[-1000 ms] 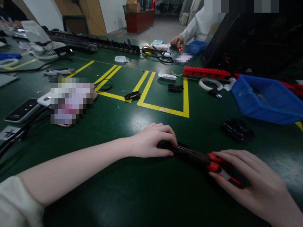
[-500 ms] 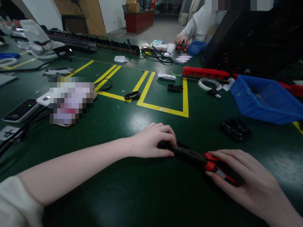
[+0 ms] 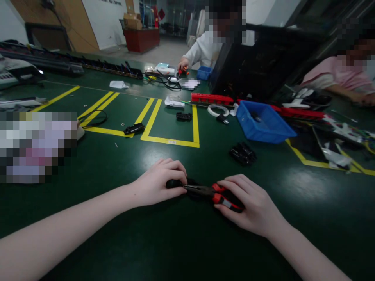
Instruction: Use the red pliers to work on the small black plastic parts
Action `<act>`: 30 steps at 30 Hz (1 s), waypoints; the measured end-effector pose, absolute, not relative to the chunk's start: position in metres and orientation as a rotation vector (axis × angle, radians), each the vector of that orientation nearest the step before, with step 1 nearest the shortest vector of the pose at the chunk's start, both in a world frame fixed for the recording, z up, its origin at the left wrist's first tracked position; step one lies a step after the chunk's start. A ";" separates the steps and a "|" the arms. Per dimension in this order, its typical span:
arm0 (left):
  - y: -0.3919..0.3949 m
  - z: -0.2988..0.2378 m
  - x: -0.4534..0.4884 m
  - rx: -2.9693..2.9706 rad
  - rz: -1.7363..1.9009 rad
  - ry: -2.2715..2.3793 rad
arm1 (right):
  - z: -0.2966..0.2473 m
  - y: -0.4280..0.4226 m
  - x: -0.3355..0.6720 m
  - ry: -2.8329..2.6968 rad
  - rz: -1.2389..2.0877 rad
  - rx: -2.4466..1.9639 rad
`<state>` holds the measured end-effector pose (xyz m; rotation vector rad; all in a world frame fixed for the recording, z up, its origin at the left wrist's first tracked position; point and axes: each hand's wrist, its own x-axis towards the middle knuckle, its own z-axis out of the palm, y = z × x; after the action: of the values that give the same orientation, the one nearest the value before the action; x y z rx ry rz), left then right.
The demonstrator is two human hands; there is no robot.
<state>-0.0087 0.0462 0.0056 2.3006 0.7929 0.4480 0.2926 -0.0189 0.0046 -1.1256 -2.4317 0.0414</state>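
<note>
My right hand [image 3: 249,203] is closed around the red and black handles of long-nose pliers [image 3: 202,190]. The jaws point left and their tip meets a small black part [image 3: 174,183] between the thumb and fingers of my left hand [image 3: 164,179]. That part is mostly covered by my fingers, so its exact kind does not show. Beyond my hands, a small pile of black plastic parts [image 3: 242,153] lies to the right. Two similar black pieces, one on the left [image 3: 134,128] and one on the right [image 3: 184,116], rest near the yellow tape lines.
A blue bin [image 3: 263,123] stands at the right, beside a coiled white cable [image 3: 218,111] and a red strip [image 3: 212,98]. A pixelated object [image 3: 38,148] lies at left. Across the table, one person in white [image 3: 202,50] holds a red tool; another person in pink [image 3: 334,74] sits at right.
The view has swung to the right, so the table's things appear farther left and a second person has come into sight. Both hands keep their grip on the pliers and black part.
</note>
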 end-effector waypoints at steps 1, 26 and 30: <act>0.045 0.006 -0.008 2.307 0.440 0.798 | 0.004 -0.019 0.293 -2.432 0.030 -1.123; 0.046 0.000 -0.009 2.357 0.458 0.821 | 0.004 -0.024 0.298 -2.343 -0.201 -1.138; 0.048 0.000 -0.008 2.362 0.490 0.809 | 0.003 -0.021 0.301 -2.324 -0.240 -1.128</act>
<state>-0.0083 0.0476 -0.0002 2.3621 0.8088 0.4905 0.3007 -0.0212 0.0033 -1.1281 -2.3237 -0.2403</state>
